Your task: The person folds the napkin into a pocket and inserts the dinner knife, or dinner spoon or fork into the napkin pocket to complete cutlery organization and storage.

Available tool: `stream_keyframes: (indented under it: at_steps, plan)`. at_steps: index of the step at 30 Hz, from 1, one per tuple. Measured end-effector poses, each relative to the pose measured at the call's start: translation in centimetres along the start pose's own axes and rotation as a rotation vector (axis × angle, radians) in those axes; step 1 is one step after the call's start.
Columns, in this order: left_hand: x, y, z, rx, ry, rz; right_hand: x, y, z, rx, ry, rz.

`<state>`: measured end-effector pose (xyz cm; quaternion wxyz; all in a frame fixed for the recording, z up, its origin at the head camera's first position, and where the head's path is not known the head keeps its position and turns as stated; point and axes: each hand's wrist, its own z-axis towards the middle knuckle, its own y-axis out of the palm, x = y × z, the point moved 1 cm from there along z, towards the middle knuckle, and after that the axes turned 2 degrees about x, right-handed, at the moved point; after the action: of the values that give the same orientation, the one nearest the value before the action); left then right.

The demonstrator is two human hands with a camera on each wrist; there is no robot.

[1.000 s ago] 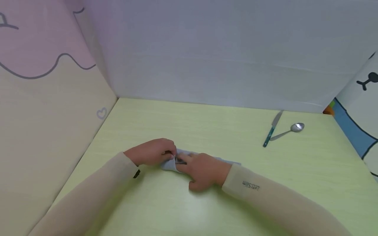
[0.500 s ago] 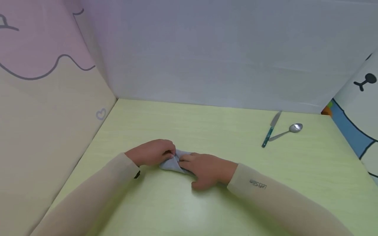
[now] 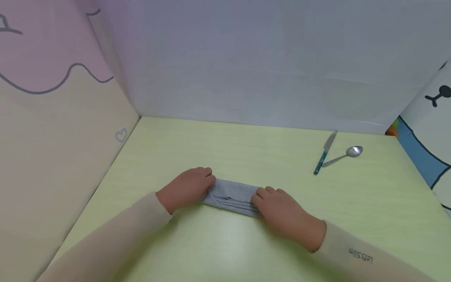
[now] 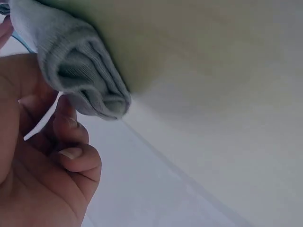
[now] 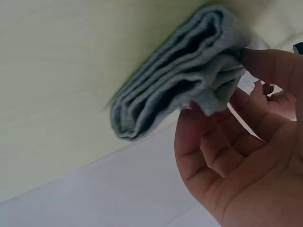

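Note:
A folded grey cloth [image 3: 234,191] lies as a narrow strip on the table in the head view, its stacked layers showing along the near side. My left hand [image 3: 192,186] holds the strip's left end, fingers curled at it. From the left wrist view, the rolled end of the cloth [image 4: 80,66] sits right at the thumb and bent fingers of that hand [image 4: 52,156]. At the other end, my right hand [image 3: 282,209] pinches the cloth. In the right wrist view several folded layers [image 5: 175,71] show, gripped between thumb and fingers of the right hand [image 5: 236,156].
A knife [image 3: 325,153] with a teal handle lies at the back right of the table [image 3: 211,145]. Beside it is a metal spoon [image 3: 353,151], its handle end close to the knife. A pale wall [image 3: 264,70] borders the table's far edge.
My right hand has slid right, from pressing the cloth's middle to pinching its right end. The corner that my left hand held raised is now down, and the folded strip is more exposed.

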<state>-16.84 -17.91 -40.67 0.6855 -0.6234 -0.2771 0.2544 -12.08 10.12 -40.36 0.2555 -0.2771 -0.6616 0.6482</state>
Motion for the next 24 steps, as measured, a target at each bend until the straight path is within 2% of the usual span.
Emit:
stream_keyframes:
  at_steps: [3, 9, 14, 19, 24]
  plan:
    - [0.6, -0.1, -0.3, -0.021, -0.028, -0.035, 0.9, 0.1, -1.2, -0.008, 0.077, -0.033]
    - [1.4, 0.1, -0.7, -0.074, -0.067, -0.154, 1.4, 1.1, -2.1, -0.021, 0.101, -0.028]
    - [1.6, 0.6, -0.8, -0.068, -0.049, -0.147, 1.0, 1.9, -2.0, -0.007, 0.095, -0.054]
    - [1.8, 0.5, -0.9, -0.067, -0.032, -0.149, 0.7, 2.1, -2.5, 0.049, 0.041, -0.108]
    - [1.9, 0.4, -0.8, -0.072, -0.026, -0.149, 0.5, 2.7, -3.2, 0.018, 0.014, -0.029]
